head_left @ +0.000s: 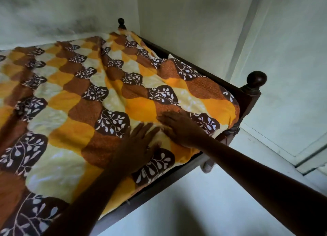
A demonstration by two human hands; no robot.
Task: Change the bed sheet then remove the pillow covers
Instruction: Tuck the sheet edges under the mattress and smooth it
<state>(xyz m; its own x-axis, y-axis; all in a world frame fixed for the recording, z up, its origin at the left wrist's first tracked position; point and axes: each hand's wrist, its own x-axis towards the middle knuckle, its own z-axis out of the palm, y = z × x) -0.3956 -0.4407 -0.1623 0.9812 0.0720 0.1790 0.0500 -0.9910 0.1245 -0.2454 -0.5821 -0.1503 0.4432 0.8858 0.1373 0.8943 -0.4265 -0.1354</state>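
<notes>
Pressing flat on the patterned bed sheet (99, 87), left hand (137, 145) and right hand (180, 129) have fingers straight.

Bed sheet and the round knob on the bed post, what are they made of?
The bed sheet looks like soft woven cloth, maybe cotton: it is matte, printed, and wrinkles into folds. The round knob looks like dark polished wood, probably varnished: it is turned smooth and shows a faint shine.
</notes>
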